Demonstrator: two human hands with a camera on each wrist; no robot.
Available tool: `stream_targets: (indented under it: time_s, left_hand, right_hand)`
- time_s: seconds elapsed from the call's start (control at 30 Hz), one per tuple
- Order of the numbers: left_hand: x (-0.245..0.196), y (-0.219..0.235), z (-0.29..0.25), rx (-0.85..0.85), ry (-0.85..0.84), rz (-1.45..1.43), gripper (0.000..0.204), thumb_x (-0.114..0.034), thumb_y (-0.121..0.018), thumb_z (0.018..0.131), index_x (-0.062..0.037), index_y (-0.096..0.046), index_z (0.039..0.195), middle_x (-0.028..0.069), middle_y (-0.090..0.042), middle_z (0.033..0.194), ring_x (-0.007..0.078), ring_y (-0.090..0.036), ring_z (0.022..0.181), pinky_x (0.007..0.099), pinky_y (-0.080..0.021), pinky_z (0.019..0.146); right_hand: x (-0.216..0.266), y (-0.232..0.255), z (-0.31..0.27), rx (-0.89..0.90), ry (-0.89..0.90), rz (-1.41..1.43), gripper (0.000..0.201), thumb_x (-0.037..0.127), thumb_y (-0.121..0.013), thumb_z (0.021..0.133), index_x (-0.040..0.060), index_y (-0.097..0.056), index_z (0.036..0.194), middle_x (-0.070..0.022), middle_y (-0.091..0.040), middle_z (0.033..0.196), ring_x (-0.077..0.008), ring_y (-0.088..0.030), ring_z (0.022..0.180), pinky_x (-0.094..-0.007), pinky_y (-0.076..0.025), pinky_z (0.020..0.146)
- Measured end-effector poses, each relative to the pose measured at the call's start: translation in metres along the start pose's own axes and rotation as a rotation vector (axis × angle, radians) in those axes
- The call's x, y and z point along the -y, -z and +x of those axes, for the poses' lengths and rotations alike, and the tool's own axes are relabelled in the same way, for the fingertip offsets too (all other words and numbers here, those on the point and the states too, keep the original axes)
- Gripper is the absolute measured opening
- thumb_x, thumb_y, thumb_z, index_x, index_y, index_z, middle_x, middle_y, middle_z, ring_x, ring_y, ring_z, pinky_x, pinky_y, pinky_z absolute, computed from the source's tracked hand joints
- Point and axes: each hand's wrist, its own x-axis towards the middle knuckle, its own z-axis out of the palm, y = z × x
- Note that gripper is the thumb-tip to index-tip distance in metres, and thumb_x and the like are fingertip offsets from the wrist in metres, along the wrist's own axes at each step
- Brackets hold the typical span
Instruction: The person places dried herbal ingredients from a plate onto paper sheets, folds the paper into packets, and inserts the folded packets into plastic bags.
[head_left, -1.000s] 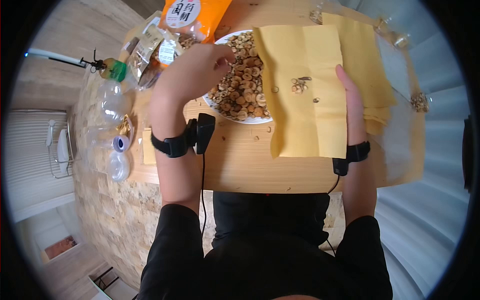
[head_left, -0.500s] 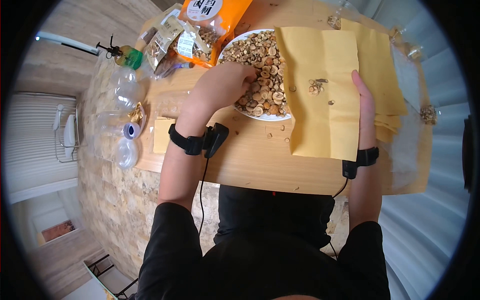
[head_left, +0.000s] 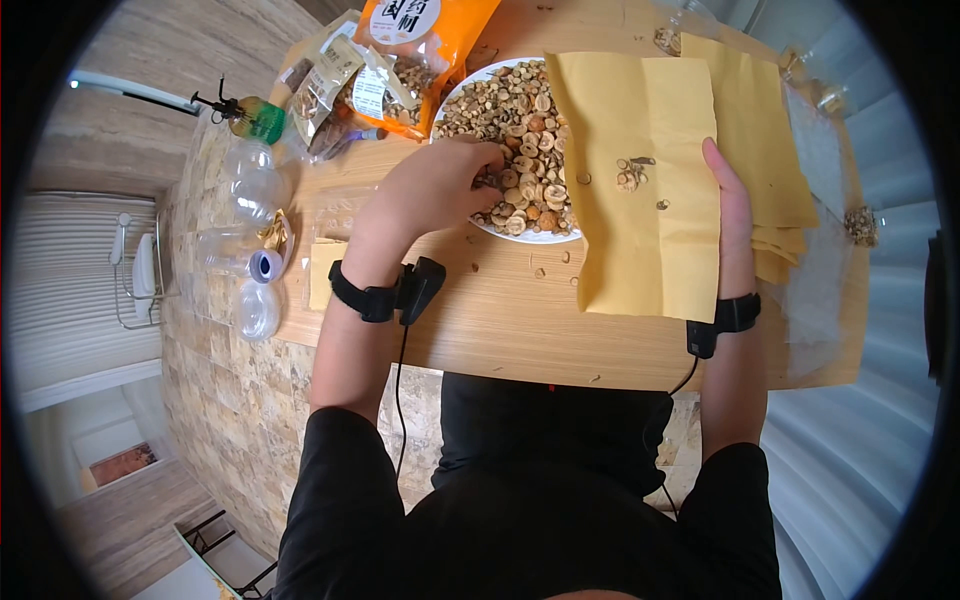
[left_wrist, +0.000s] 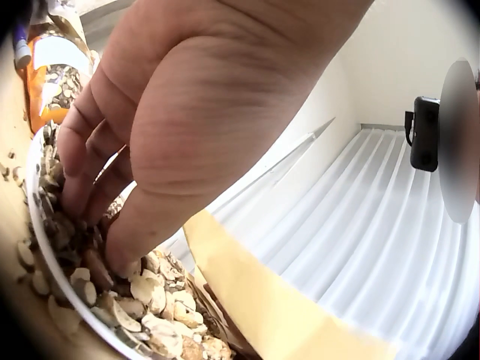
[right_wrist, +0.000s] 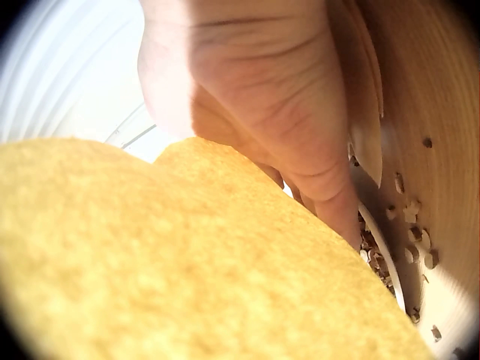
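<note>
A white plate (head_left: 505, 236) is heaped with dried slices (head_left: 535, 150). My left hand (head_left: 430, 190) reaches into its left side, fingers bent and thumb apart from them. In the left wrist view, the fingertips of the left hand (left_wrist: 180, 112) are among the dried slices (left_wrist: 157, 292); whether any piece is pinched is unclear. My right hand (head_left: 732, 200) holds the creased yellow paper (head_left: 650, 250) by its right edge, thumb in front, other fingers hidden behind. A few slices (head_left: 628, 180) lie on it. The yellow paper (right_wrist: 187, 255) largely covers the right wrist view below my right hand (right_wrist: 262, 90).
Orange bag (head_left: 452, 50) and clear packets (head_left: 325, 85) stand left behind the plate. Clear bottles (head_left: 258, 190) and a green sprayer (head_left: 258, 120) line the left side. More yellow paper (head_left: 765, 140) lies right. Loose bits (head_left: 540, 272) lie on the table (head_left: 500, 330).
My left hand has come down from above the plate into the slices and shifted slightly left there, its thumb and fingers now apart. My right hand keeps holding the paper.
</note>
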Motion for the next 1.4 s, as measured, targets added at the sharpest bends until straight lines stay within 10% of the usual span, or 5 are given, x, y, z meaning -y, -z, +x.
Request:
stream_targets:
  time_s: [0.5,0.9,1.03,1.4]
  left_hand:
    - [0.002,-0.011,0.013,-0.080,-0.007,-0.044,0.023,-0.003,-0.062,0.076,0.0012,-0.064,0.099,0.0161,-0.064,0.083,0.0301,-0.062,0.076,0.0349,-0.050,0.070]
    - [-0.025,0.021,0.012,-0.332,0.052,-0.357,0.014,-0.002,-0.065,0.084,0.0014,-0.064,0.097,0.0035,-0.065,0.084,0.0087,-0.061,0.076,0.0221,-0.050,0.068]
    - [-0.074,0.010,0.028,-0.298,-0.218,-0.349,0.015,-0.003,-0.065,0.084,-0.0001,-0.064,0.098,0.0073,-0.065,0.086,0.0142,-0.064,0.075,0.0246,-0.050,0.068]
    - [-0.081,-0.008,0.053,-0.353,-0.222,-0.290,0.012,-0.007,-0.061,0.086,0.0015,-0.065,0.095,0.0110,-0.063,0.082,0.0181,-0.058,0.066,0.0279,-0.047,0.062]
  right_hand:
    - [-0.002,-0.001,0.001,-0.044,0.027,0.011,0.045,0.027,-0.048,0.097,0.0019,-0.044,0.134,-0.0136,-0.053,0.131,-0.0269,-0.054,0.115,-0.0390,-0.043,0.098]
    - [-0.004,-0.002,0.001,-0.024,0.012,0.038,0.044,0.026,-0.052,0.095,0.0012,-0.047,0.131,-0.0139,-0.057,0.126,-0.0266,-0.057,0.110,-0.0375,-0.046,0.095]
    - [-0.005,0.003,0.001,-0.071,0.003,-0.011,0.041,0.028,-0.056,0.093,0.0026,-0.052,0.125,-0.0108,-0.061,0.119,-0.0232,-0.060,0.103,-0.0351,-0.049,0.089]
    - [-0.005,0.006,0.003,-0.082,0.012,-0.067,0.040,0.033,-0.057,0.092,0.0041,-0.057,0.120,-0.0081,-0.063,0.115,-0.0201,-0.060,0.099,-0.0337,-0.049,0.086]
